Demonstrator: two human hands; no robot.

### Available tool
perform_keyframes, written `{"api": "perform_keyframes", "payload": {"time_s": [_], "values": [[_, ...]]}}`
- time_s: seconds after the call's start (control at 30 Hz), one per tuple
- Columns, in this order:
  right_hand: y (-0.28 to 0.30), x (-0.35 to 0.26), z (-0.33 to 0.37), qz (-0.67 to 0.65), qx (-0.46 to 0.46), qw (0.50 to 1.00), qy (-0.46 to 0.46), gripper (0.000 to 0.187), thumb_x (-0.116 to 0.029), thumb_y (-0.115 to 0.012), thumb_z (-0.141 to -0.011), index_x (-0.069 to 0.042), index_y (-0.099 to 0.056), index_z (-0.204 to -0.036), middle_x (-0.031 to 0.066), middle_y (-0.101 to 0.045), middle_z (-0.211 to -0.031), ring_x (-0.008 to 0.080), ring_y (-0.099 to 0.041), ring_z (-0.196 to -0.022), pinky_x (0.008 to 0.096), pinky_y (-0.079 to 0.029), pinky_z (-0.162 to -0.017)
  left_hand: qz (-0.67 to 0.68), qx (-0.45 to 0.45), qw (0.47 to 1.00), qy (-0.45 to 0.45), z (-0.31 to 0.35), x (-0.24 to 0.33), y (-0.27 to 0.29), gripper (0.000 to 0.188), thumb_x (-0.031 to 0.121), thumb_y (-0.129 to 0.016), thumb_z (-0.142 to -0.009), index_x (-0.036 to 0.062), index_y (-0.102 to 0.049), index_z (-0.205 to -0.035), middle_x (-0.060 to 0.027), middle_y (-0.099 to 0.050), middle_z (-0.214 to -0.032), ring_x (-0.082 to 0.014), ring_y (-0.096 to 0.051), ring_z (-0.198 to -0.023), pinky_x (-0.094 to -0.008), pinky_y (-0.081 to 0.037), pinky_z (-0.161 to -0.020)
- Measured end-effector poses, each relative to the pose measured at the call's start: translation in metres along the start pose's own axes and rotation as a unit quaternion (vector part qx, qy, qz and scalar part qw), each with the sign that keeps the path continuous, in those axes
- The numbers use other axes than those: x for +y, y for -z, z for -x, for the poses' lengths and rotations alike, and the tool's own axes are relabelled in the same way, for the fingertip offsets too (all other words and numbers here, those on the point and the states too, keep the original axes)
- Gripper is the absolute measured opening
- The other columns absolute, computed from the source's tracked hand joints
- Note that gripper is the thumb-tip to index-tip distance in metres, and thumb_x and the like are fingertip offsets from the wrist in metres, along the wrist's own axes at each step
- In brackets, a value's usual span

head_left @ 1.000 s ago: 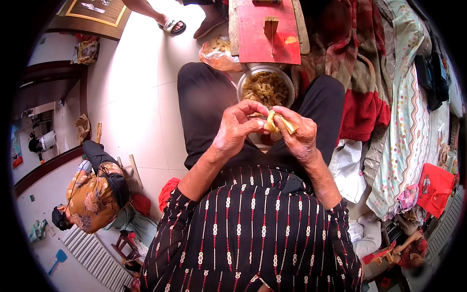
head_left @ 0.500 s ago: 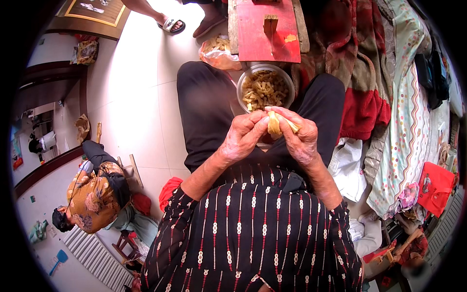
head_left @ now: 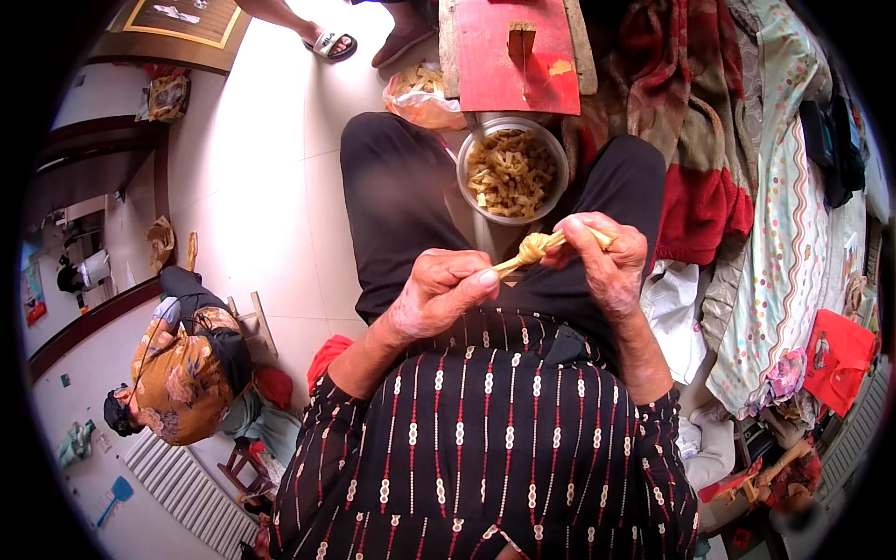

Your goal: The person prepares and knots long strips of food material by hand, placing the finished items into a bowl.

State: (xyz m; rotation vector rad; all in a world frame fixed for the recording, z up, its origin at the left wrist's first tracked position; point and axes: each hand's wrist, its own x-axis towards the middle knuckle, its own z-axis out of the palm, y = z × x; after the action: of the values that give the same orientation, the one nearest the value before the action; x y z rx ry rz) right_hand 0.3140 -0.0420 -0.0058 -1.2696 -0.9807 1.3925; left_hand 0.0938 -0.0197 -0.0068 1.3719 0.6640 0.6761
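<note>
A pale yellow, flat strip with a knot [head_left: 534, 247] in its middle is stretched between my two hands, above my lap. My left hand [head_left: 446, 289] is closed on one end, the thumb pressed along it. The other end is pinched in my right hand [head_left: 605, 257], with a short tail sticking out beyond the fingers. What the strip is made of I cannot tell. Just beyond my hands, between my knees, a round pale tub [head_left: 562, 177] holds many short yellow-brown knotted pieces [head_left: 509, 168].
A red board [head_left: 495, 70] with an upright wooden block stands beyond the tub. Beside it lies a plastic bag [head_left: 425, 98] of similar pieces. Bedding [head_left: 691, 205] hangs at the right. Another person [head_left: 187, 373] sits at the left; someone's sandalled foot [head_left: 331, 45] is at the top.
My hands have moved apart. The strip, looped between my fingers before, now shows a tight knot and is drawn out straight.
</note>
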Motion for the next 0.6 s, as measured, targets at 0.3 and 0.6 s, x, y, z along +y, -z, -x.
{"api": "perform_keyframes", "payload": {"time_s": [0.3,0.6], "values": [[-0.003,0.000,-0.001,-0.011,0.035,0.999,-0.003,0.018,-0.012,-0.057,-0.093,0.004,-0.065,-0.088,0.0065,-0.063,-0.067,0.0090,-0.058,-0.053,0.0197,-0.046,-0.049,-0.106,-0.054,0.993,0.018,-0.016,-0.003,0.019,0.022,0.015,-0.062,-0.083,-0.0044,-0.060,-0.092,-0.0108,-0.060,-0.082,-0.0187,-0.058,-0.074,-0.0296,-0.045,-0.070],[-0.006,0.005,-0.001,-0.027,0.046,0.998,-0.029,0.022,-0.012,-0.055,-0.093,0.005,-0.064,-0.083,0.0079,-0.061,-0.063,0.0105,-0.056,-0.049,0.0211,-0.046,-0.046,-0.094,-0.015,0.994,0.047,-0.020,-0.005,0.006,0.022,0.013,-0.055,-0.090,-0.0028,-0.055,-0.074,-0.0077,-0.053,-0.064,-0.0155,-0.050,-0.054,-0.0259,-0.039,-0.052]]}}
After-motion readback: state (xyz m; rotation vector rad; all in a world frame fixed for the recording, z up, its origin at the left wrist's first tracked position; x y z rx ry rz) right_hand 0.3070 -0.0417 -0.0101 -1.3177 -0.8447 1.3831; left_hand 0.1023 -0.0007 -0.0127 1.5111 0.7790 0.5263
